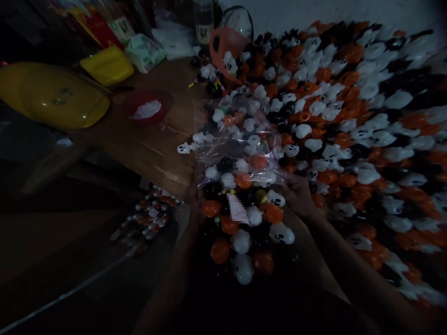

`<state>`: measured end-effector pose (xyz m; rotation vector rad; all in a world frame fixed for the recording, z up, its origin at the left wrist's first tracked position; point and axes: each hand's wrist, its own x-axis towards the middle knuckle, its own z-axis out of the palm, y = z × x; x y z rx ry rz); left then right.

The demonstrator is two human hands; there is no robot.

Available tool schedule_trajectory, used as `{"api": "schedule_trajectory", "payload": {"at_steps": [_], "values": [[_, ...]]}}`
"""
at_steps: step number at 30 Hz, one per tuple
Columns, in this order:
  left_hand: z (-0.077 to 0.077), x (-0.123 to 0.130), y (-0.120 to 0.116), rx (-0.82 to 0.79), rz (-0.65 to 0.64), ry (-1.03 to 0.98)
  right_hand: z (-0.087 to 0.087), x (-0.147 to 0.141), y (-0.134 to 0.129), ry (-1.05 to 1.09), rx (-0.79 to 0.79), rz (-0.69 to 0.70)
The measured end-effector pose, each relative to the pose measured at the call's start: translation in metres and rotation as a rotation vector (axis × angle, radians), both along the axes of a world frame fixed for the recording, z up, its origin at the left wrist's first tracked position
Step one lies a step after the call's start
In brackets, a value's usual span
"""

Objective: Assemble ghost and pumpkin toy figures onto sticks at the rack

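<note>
A clear plastic bag (237,151) stretches in front of me, with small Halloween toys in its lower part: white ghosts (243,269), orange pumpkins (220,251) and black pieces. A small pale paper piece (236,208), blurred out, shows among them. My right hand (298,193) is closed on the bag's right edge, just below its loose upper part. On the opposite edge my left hand (196,202) grips the bag, its fingers mostly lost in shadow. Some ghost toys (184,148) lie on the table by the bag's upper left side.
A large pile of similar toys (349,116) covers the right side. An orange basket (228,46) lies tipped at the back. On the wooden table (153,153) sits a red bowl (146,109) with white papers. A yellow motorcycle seat-like shape (56,95) is left; filled bags (150,216) lie below.
</note>
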<state>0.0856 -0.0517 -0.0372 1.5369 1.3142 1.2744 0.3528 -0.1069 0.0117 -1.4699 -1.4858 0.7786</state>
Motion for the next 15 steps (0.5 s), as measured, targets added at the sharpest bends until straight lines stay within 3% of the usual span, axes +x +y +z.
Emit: {"api": "schedule_trajectory", "payload": {"at_steps": [4, 7, 11, 15], "values": [[0.007, 0.000, -0.009, -0.006, 0.175, 0.018, -0.006, 0.013, 0.000, -0.276, 0.084, 0.024], [0.014, -0.003, -0.008, 0.039, 0.235, 0.060, -0.011, 0.017, 0.002, -0.346, 0.090, -0.022], [0.028, -0.008, -0.003, 0.213, 0.238, 0.251, -0.004, 0.009, 0.003, -0.369, 0.079, -0.008], [0.044, -0.012, -0.004, 0.237, 0.187, 0.361, 0.004, -0.005, -0.003, -0.500, 0.142, -0.142]]}}
